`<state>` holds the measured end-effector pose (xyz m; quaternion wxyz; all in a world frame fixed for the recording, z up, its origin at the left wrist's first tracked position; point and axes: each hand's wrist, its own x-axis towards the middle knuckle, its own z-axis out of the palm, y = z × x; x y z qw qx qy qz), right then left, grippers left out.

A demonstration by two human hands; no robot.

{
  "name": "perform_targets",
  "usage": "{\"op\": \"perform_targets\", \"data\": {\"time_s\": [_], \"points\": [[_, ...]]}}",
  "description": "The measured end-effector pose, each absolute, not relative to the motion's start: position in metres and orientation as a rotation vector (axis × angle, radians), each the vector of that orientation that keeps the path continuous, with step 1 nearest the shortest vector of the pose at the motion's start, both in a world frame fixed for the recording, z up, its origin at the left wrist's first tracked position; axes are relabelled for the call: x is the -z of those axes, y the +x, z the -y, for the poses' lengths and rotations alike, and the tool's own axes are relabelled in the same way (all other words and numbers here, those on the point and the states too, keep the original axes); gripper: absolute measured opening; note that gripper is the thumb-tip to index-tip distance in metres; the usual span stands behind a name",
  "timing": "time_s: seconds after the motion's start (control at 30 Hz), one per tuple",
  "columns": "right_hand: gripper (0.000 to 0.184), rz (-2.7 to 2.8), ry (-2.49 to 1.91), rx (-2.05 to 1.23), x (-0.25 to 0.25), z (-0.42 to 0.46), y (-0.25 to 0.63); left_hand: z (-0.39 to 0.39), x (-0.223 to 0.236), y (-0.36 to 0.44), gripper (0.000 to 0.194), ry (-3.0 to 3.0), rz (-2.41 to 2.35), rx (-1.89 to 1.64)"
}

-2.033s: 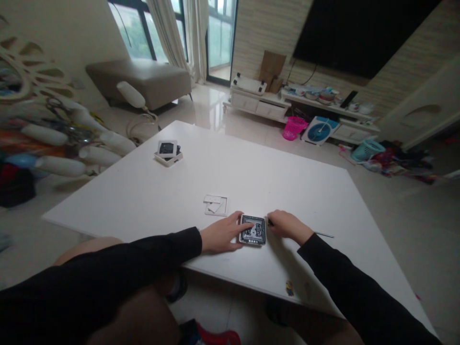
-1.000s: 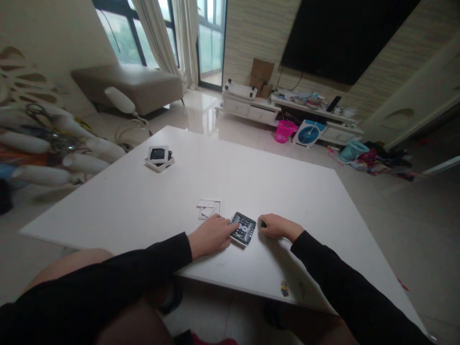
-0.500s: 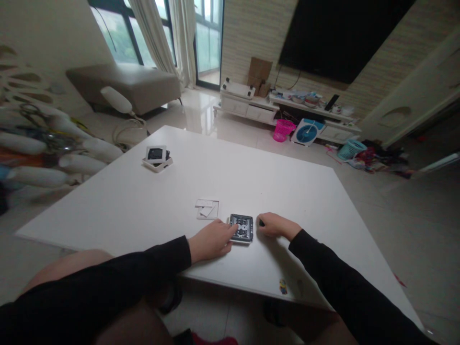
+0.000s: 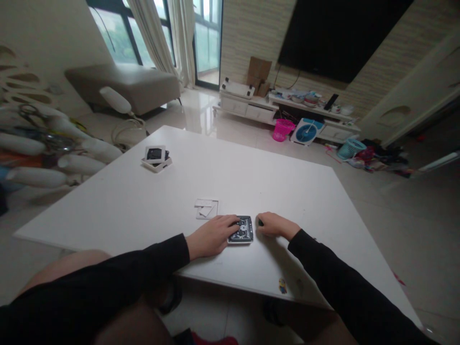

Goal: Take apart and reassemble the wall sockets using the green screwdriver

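A square wall switch module (image 4: 245, 230), dark on top with a pale base, lies flat on the white table. My left hand (image 4: 212, 235) grips it from the left, its fingers reaching over the upper left part. Just right of the module, and apart from it, my right hand (image 4: 272, 224) is closed in a fist. A small dark green end of something shows in that fist; its kind is hidden by the fingers. Beyond my left hand lies a white square frame (image 4: 198, 216) with loose white cover pieces (image 4: 205, 209) on it.
At the far left of the white table (image 4: 244, 172) sits another pale box (image 4: 158, 166) with a white frame and dark part on it. A small cartoon sticker (image 4: 282, 286) is near the front edge. White lamp-like pieces (image 4: 82, 164) stand beside the table's left edge.
My left hand has shifted up slightly, and its fingers now cover the upper left of the switch module. The right fist has stayed nearly in place.
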<state>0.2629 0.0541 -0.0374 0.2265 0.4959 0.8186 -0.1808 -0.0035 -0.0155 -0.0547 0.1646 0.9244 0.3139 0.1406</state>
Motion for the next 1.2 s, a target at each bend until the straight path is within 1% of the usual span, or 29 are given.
{"op": "perform_targets", "data": {"time_s": [0.13,0.43,0.8,1.07,1.13,1.2], "points": [[0.032,-2.259,1.368,0.492,0.037,-0.054,0.262,0.015,0.056,-0.004,0.049,2.632,-0.914,-0.387],[0.034,-2.263,1.365,0.484,0.037,-0.054,0.263,0.018,0.047,-0.001,0.034,2.671,-0.957,-0.311],[0.032,-2.260,1.379,0.461,0.037,-0.054,0.261,0.019,0.043,-0.001,0.038,2.656,-0.947,-0.309],[0.031,-2.280,1.372,0.490,0.037,-0.054,0.262,0.024,0.052,0.004,0.030,2.671,-1.144,-0.318],[0.029,-2.290,1.369,0.510,0.035,-0.054,0.263,0.025,0.053,0.006,0.036,2.692,-1.191,-0.307],[0.027,-2.311,1.371,0.524,0.030,-0.054,0.264,0.025,0.053,0.006,0.048,2.676,-1.210,-0.331]]}}
